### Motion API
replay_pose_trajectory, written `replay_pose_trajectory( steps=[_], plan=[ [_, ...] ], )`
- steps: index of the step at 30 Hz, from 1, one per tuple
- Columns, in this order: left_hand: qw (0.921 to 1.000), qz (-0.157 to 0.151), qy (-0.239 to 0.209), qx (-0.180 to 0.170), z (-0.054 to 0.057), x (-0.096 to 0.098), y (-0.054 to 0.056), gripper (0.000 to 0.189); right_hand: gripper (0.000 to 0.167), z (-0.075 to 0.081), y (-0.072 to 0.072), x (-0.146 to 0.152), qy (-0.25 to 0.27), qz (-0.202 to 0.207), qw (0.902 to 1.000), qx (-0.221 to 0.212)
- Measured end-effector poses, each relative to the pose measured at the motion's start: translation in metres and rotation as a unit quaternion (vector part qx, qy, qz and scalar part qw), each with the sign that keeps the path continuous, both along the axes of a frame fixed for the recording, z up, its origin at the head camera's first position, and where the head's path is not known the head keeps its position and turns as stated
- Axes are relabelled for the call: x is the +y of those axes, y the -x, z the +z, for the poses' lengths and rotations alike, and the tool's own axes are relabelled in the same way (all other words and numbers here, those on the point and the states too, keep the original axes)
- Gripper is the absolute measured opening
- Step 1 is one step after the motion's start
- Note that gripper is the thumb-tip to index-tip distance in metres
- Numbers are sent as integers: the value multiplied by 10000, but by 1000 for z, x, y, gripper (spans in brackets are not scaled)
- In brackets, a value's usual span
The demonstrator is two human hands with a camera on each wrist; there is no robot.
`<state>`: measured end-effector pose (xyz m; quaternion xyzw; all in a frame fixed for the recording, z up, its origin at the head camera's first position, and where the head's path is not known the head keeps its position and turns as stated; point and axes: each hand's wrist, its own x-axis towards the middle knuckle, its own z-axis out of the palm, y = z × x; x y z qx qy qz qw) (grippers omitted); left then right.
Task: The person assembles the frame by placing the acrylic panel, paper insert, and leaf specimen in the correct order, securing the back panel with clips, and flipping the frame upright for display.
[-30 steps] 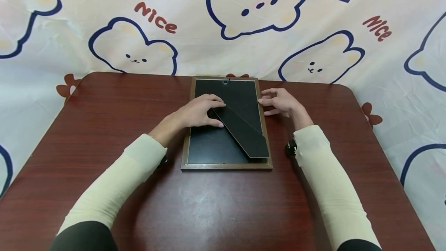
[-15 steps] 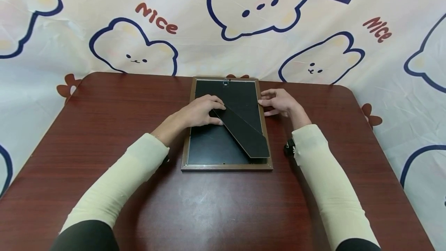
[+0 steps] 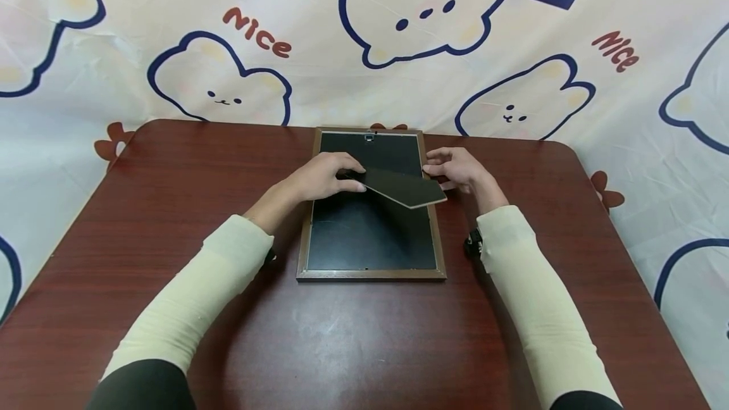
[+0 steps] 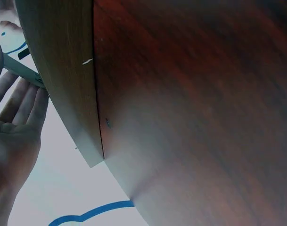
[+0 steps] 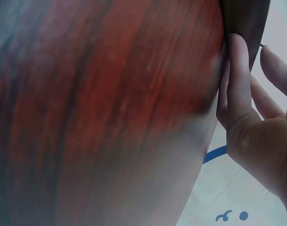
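A picture frame (image 3: 370,274) with a brown border lies back side up on the table, its black backing board (image 3: 359,239) showing. My left hand (image 3: 327,177) pinches the upper end of the black easel stand (image 3: 407,186) between thumb and fingers. The stand's wide end is raised off the backing and points right. In the left wrist view, the left hand (image 4: 20,127) is at the far side of the frame's wooden edge (image 4: 68,80). My right hand (image 3: 460,168) rests its fingertips against the frame's right edge; the right wrist view shows its fingers (image 5: 238,75) along that edge.
The dark red wooden table (image 3: 364,347) extends around the frame. Behind it hangs a white cloth (image 3: 319,30) with cartoon bears, close to the table's far edge. A small metal hanger (image 3: 369,138) sits at the top of the backing.
The easel stand's wide end has lifted away from the backing and swung upward, while the left hand keeps its pinch. The right hand and the frame stay nearly in place.
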<state>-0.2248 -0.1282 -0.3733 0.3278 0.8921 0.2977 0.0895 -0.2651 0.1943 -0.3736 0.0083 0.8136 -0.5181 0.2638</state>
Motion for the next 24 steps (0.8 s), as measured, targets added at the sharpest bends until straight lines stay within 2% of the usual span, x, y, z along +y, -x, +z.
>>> replay_pose_trajectory(
  steps=[6, 13, 18, 24],
  plan=[
    [9998, 90, -185, -59, 0, -2, 1, 41, 54, -1, 0, 0, -24, -20, 10000, -13],
    [9981, 423, -391, -195, 2, -4, 0, 38, 50, -1, 0, -2, 412, -324, 9985, -187],
    [9972, 512, -470, -287, 3, -6, 0, 38, 52, -4, 0, -1, 670, -567, 9956, -328],
    [9949, 644, -630, -442, 3, -7, 0, 35, 54, -6, 0, 0, 831, -580, 9942, -362]
  ],
)
